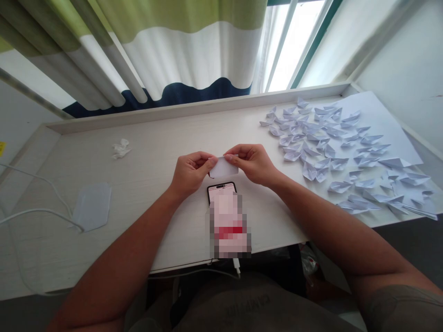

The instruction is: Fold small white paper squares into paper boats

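A small white rectangular piece of paper is held up between my two hands, just beyond the phone. My left hand pinches its upper left corner between thumb and fingers. On the other side, my right hand pinches the upper right part the same way. Both thumbs lie on the near face of the paper, and the fingertips behind it are partly hidden. Below the paper, a phone lies on the table with its screen lit and partly pixelated.
Many folded paper boats cover the right of the white table, beside a large white sheet. Crumpled tissue and a stack of cut paper lie left. White cables cross the left edge; a charging plug hangs by the phone.
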The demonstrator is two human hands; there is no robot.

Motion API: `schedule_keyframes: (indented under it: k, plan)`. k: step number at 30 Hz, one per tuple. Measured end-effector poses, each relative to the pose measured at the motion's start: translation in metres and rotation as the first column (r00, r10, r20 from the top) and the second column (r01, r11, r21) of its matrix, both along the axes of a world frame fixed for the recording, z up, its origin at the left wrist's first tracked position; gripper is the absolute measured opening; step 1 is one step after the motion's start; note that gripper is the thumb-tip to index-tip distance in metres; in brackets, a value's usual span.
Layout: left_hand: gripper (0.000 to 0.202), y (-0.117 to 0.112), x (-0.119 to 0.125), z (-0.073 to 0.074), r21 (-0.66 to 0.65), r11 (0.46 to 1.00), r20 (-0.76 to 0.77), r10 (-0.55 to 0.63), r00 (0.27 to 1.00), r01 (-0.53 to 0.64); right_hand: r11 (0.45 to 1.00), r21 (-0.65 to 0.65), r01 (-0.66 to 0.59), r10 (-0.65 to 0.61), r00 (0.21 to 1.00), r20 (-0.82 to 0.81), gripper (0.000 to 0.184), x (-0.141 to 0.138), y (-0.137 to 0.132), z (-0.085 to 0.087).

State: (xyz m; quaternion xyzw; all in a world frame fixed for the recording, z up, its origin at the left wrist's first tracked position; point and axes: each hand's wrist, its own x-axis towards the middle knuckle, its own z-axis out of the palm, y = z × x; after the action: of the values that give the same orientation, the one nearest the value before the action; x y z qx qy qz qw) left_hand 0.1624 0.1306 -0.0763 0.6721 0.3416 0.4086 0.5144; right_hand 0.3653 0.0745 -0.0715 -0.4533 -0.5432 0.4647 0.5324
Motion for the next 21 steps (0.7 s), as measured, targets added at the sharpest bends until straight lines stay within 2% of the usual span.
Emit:
schedule_keyframes:
  k: [6, 13, 21]
  plan:
    - [0.040, 0.000, 0.000, -0.003, 0.080, 0.997, -0.014, 0.007, 1.000, -0.005, 0.999, 0.019, -0.027, 0.027, 1.000, 0.001, 0.044, 0.001, 0.000, 0.001]
    - [0.036, -0.005, 0.001, 0.001, 0.202, 0.979, -0.002, 0.022, 1.000, -0.021, 0.994, 0.076, -0.075, 0.076, 0.997, -0.004, 0.032, 0.002, 0.000, 0.006]
    - [0.029, -0.010, 0.003, 0.007, 0.212, 0.977, 0.040, -0.009, 0.999, 0.001, 0.989, 0.128, -0.069, 0.060, 0.996, 0.067, 0.040, -0.002, -0.004, 0.013]
